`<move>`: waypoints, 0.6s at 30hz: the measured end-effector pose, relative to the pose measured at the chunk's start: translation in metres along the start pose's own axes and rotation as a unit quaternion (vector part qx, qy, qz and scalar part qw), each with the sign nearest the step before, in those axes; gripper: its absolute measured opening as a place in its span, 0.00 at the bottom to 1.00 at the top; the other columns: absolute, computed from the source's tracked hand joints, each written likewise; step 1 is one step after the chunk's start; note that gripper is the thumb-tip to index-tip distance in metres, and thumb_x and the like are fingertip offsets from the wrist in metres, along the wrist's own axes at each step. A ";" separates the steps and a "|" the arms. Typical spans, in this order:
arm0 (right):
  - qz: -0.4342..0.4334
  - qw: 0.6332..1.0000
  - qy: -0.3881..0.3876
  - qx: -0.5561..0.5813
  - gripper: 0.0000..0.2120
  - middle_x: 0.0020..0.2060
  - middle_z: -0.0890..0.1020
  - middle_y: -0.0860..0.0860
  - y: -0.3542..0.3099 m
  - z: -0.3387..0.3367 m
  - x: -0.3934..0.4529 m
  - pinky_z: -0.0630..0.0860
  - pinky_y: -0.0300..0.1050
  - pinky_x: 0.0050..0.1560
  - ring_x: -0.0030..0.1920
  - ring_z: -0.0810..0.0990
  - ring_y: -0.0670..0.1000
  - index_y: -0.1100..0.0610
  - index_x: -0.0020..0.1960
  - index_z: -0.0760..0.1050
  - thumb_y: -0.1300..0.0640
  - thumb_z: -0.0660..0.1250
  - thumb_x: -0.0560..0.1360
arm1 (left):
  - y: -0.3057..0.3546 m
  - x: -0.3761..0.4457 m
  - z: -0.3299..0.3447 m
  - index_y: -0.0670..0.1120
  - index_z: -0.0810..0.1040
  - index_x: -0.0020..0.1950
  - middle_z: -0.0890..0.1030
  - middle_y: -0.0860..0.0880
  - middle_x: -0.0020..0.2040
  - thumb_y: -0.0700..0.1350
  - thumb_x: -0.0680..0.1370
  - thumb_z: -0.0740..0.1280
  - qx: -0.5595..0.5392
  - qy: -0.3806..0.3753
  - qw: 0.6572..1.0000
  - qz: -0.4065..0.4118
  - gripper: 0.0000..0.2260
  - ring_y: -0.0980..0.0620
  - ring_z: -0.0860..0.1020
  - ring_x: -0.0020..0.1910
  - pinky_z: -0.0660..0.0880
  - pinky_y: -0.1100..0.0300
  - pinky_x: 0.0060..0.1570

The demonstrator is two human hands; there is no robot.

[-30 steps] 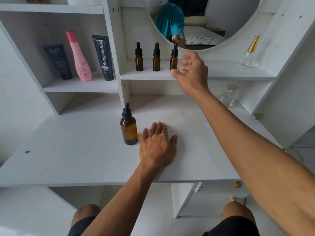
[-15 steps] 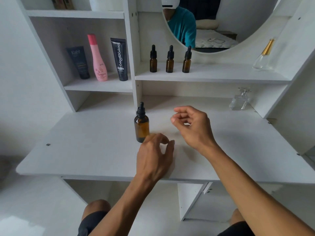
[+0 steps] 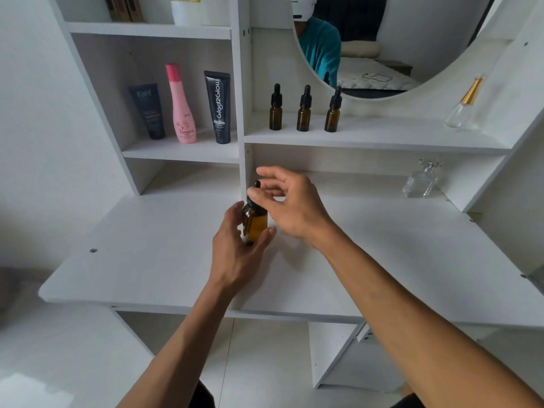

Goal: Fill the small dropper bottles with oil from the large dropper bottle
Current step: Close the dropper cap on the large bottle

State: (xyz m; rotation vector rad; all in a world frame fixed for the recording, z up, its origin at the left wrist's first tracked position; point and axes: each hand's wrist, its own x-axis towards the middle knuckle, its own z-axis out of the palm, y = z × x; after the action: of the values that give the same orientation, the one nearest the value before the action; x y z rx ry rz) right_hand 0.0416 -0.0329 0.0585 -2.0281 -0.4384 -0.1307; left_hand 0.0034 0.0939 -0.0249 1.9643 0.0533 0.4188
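- One large amber glass dropper bottle with a black rubber-bulb cap (image 3: 255, 220) stands upright on the white desk top (image 3: 147, 254), just left of the frame's centre.
- The left hand (image 3: 235, 254) cups the large bottle's body from the near side, thumb on its left, fingers curling round the lower right; it looks like a loose hold, and how firmly it grips I cannot tell.
- The right hand (image 3: 290, 201) comes in from the right at the cap; thumb tip and forefinger sit at the black collar and bulb, the other fingers spread wide. Whether they pinch the cap or only touch it I cannot tell.
- Three small amber glass dropper bottles with black caps (image 3: 305, 110) stand upright in a row, slightly apart, on the white shelf (image 3: 382, 136) above centre, all capped.
- Above them, a round mirror (image 3: 382, 39) fills the upper right, reflecting a person in a teal shirt.
- On the left shelf compartment (image 3: 182, 150), upper left of centre, three toiletries stand side by side: one dark navy tube (image 3: 148, 111), one pink plastic bottle (image 3: 180, 106), one black tube with white lettering (image 3: 219, 107).
- Two clear glass perfume bottles sit at the right: one with a gold cap (image 3: 463, 106) on the upper shelf, one with a clear stopper (image 3: 421, 181) at the back of the desk.
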 end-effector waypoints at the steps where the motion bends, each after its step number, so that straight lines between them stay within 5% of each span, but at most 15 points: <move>1: -0.001 1.000 -0.002 -0.001 0.23 0.60 0.83 0.50 0.000 0.002 0.000 0.75 0.29 0.50 0.54 0.81 0.43 0.52 0.69 0.75 0.50 0.73 0.76 | -0.001 0.001 0.001 0.47 0.69 0.73 0.80 0.51 0.64 0.49 0.76 0.75 -0.003 0.001 1.000 0.006 0.28 0.54 0.79 0.60 0.74 0.68 0.55; 4: -0.010 1.000 0.014 0.001 0.17 0.53 0.86 0.50 0.002 0.008 0.001 0.80 0.39 0.56 0.53 0.83 0.44 0.53 0.64 0.79 0.52 0.73 0.76 | -0.003 0.003 0.004 0.48 0.72 0.70 0.82 0.54 0.56 0.48 0.78 0.74 0.011 0.006 1.000 0.010 0.23 0.53 0.82 0.53 0.80 0.59 0.53; 9: -0.057 0.998 0.023 -0.022 0.12 0.49 0.86 0.49 0.005 0.009 0.005 0.81 0.45 0.58 0.50 0.84 0.46 0.56 0.59 0.81 0.56 0.73 0.76 | -0.003 0.004 0.006 0.48 0.74 0.69 0.81 0.56 0.53 0.47 0.77 0.74 0.008 0.020 1.000 0.007 0.21 0.56 0.80 0.49 0.73 0.73 0.46; 14: -0.079 0.995 0.007 -0.059 0.12 0.49 0.85 0.49 0.005 0.005 0.008 0.81 0.45 0.58 0.51 0.83 0.46 0.54 0.59 0.81 0.55 0.73 0.76 | -0.006 0.004 0.008 0.47 0.74 0.69 0.83 0.51 0.56 0.47 0.77 0.74 -0.006 0.027 1.000 0.009 0.22 0.53 0.81 0.52 0.79 0.56 0.54; 18: -0.083 0.994 0.004 -0.069 0.12 0.48 0.85 0.48 0.006 0.006 0.008 0.82 0.45 0.57 0.50 0.83 0.45 0.55 0.58 0.82 0.54 0.74 0.76 | -0.006 0.004 0.009 0.46 0.74 0.70 0.82 0.52 0.56 0.48 0.77 0.73 -0.003 0.027 1.000 0.013 0.22 0.55 0.80 0.51 0.77 0.67 0.50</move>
State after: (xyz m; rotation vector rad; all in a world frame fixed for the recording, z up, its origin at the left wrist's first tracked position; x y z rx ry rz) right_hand 0.0506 -0.0287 0.0525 -2.1229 -0.6072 -0.2777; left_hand 0.0107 0.0897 -0.0322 1.9487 0.0609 0.4888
